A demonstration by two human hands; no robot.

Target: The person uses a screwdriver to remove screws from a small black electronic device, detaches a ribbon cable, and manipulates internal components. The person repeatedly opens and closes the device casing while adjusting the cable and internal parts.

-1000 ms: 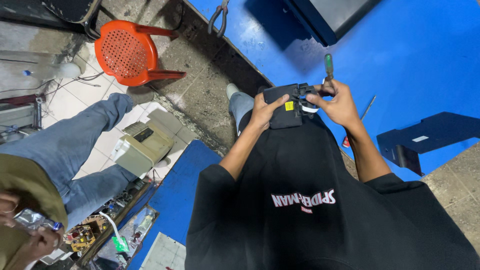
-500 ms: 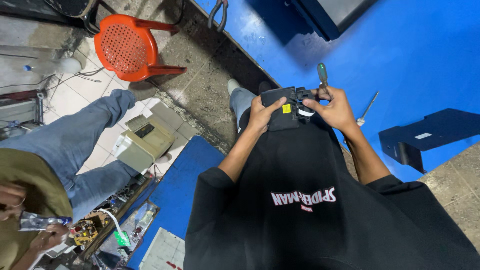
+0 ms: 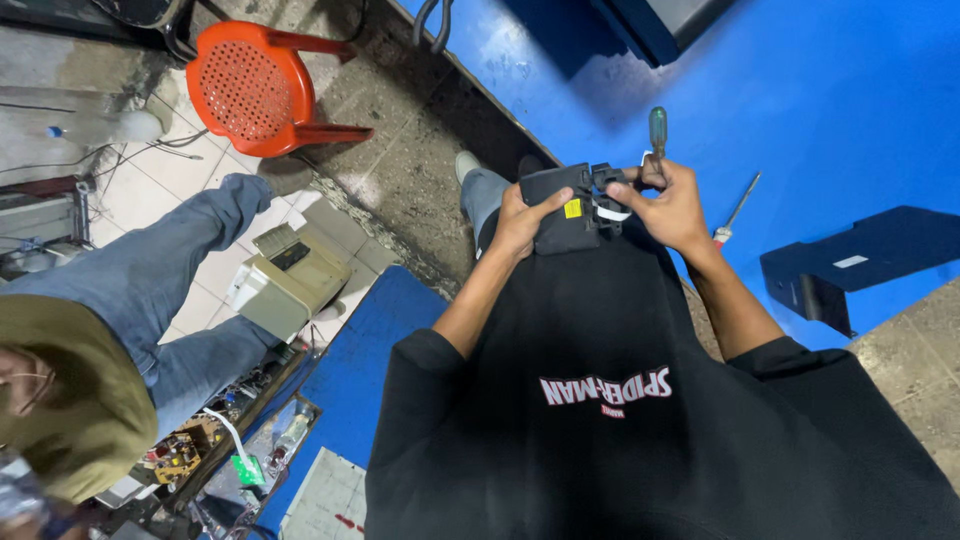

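Black plastic device (image 3: 562, 212) with a yellow sticker sits on the lap, clasped by the left hand (image 3: 522, 218). The right hand (image 3: 672, 205) grips a green-handled screwdriver (image 3: 657, 132) at its right edge; the casing looks closed, so opening it remains ahead.

The left hand (image 3: 522, 222) grips a black boxy part (image 3: 562, 205) with a small yellow sticker, pressed against the person's black shirt (image 3: 600, 400). The right hand (image 3: 672, 205) pinches the part's far end and holds a green-handled screwdriver (image 3: 657, 130) upright. A second screwdriver (image 3: 735, 212) lies on the blue surface (image 3: 830, 110), near a dark blue bracket (image 3: 860, 265). To the side sits another person in jeans (image 3: 150, 290), beside a red stool (image 3: 255, 85) and a beige box (image 3: 290, 280).
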